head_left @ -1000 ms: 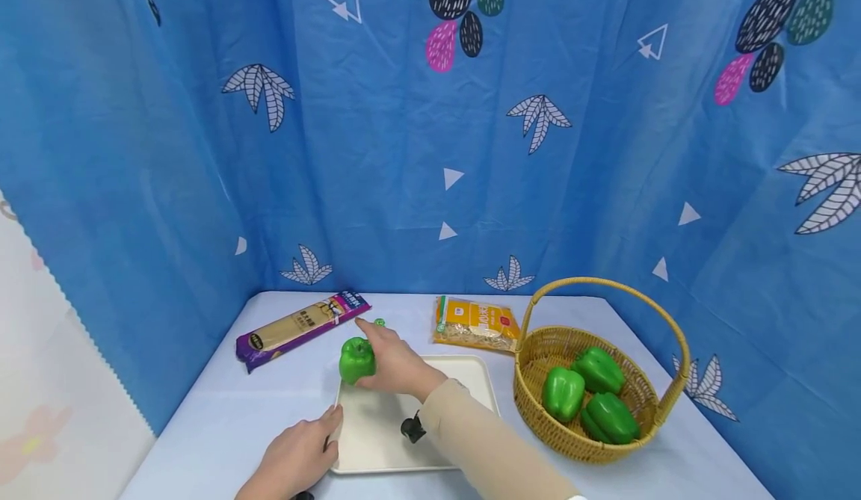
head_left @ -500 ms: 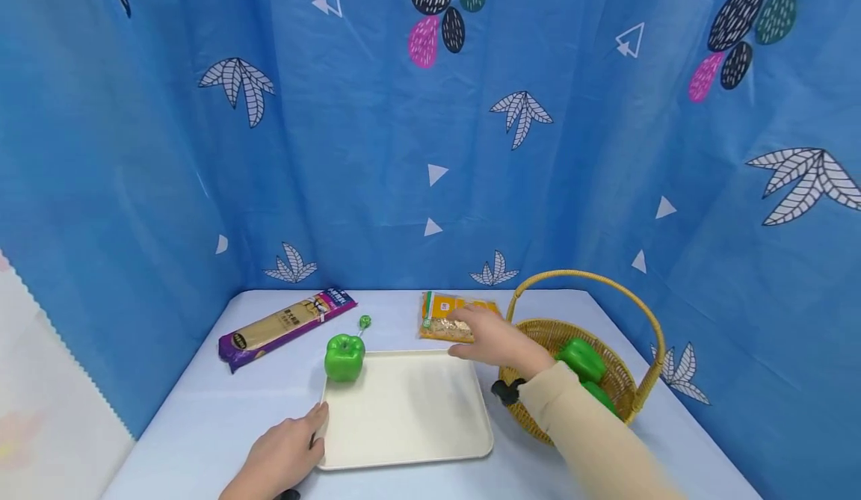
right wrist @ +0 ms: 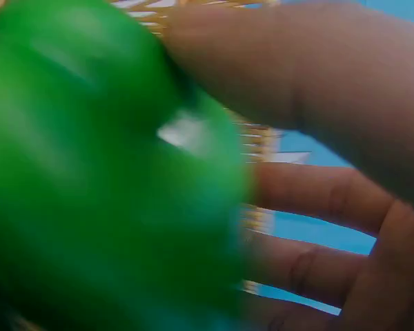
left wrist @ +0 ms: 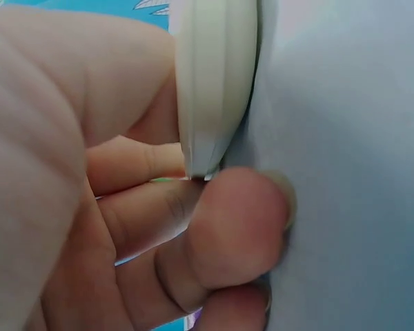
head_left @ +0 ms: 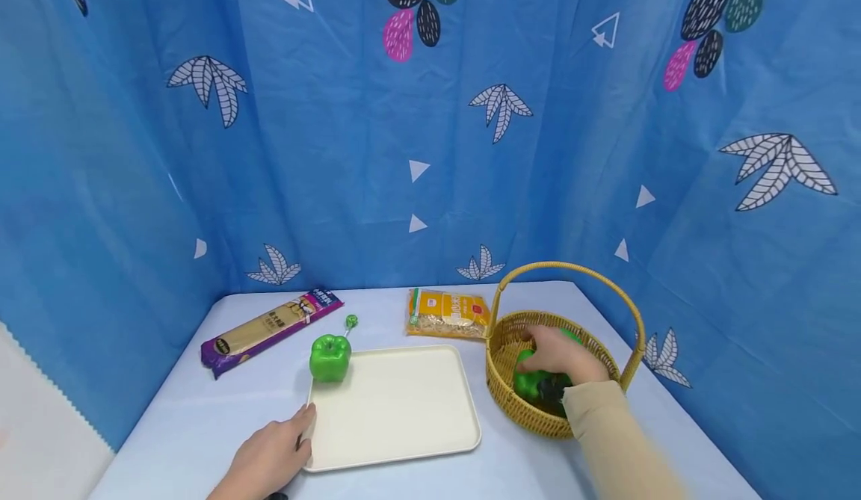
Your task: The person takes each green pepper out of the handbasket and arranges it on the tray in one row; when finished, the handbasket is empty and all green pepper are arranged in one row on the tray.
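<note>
Left hand point(head_left: 265, 451) at the tray point(head_left: 393, 410), right hand point(head_left: 561, 354) in the basket point(head_left: 507, 395).
Nearer the worktop's point(head_left: 383, 485) left edge, left fingers touch the rim, pinch unclear; toward its right edge, right fingers hold a green pepper point(right wrist: 110, 158), the tray leftward of them.

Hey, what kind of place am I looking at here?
Probably a staged tabletop setup rather than a working kitchen: a patterned blue curtain hangs behind a white table bearing a wicker basket and cream tray.

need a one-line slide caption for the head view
Right hand inside a yellow woven basket of glossy green bell peppers, left hand at the edge of a cream rectangular tray.
</note>
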`<state>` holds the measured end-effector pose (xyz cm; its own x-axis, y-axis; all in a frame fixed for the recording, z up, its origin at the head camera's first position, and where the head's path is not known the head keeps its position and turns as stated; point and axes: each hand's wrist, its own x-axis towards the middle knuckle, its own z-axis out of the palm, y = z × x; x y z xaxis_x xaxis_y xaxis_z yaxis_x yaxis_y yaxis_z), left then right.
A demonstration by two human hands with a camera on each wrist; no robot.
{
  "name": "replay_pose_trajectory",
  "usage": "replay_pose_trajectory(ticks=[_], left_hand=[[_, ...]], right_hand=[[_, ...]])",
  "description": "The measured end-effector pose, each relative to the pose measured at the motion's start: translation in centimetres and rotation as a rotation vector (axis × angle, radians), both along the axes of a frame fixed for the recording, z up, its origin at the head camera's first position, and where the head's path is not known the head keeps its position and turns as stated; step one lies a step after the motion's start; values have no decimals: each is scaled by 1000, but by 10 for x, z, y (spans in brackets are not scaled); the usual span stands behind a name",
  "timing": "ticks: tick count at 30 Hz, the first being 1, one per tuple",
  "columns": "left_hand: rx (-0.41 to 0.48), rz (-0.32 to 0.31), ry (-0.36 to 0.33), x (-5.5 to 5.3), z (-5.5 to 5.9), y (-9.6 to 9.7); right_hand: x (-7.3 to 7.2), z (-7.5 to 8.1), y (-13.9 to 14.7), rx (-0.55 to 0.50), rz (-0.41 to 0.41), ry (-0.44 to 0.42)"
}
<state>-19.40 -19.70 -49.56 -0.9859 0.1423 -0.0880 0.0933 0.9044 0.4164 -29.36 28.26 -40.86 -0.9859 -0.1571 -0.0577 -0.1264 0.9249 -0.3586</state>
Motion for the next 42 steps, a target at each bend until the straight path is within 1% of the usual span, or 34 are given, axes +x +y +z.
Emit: replay_pose_trajectory(ticks=[2,5,8,10,14,16,19,23,27,31,33,35,38,42], left_hand=[[2,7,-5,1,-1,0],[3,12,14,0,-1,2],[11,7,24,0,-1,4],[5,10,25,0,-1,4],[-8,26,29,1,-1,2],[-10,18,41,1,-1,1],[-5,16,40,1,0,1],[-4,19,39,1,-1,1],[-5,11,41,1,-2,1],[-1,10,5,3,-1,0],[5,14,-18,3,-2,0],[-1,5,-16,3,-2,0],[-6,6,-8,2,-2,1],[-5,6,10,0,-1,1]], right_hand=[[-7,-14,0,-73,5,7],[-15,-29,-2,-143,-6,58],[-19,-36,-3,-148,-47,126],[-22,-37,-4,-143,-55,155],[-24,-38,-5,-135,-35,195],[-25,-38,-5,-147,-29,207],[-26,-40,-5,-171,-24,219],[-26,-43,-4,-196,-22,202],[-25,-46,-4,-208,-61,172],[-23,-49,-5,-227,-93,135],[-22,-50,-5,-242,-99,134],[-22,-50,-6,-264,-94,150],[-22,-48,-5,-293,-92,203],[-22,-44,-4,-275,-92,287]])
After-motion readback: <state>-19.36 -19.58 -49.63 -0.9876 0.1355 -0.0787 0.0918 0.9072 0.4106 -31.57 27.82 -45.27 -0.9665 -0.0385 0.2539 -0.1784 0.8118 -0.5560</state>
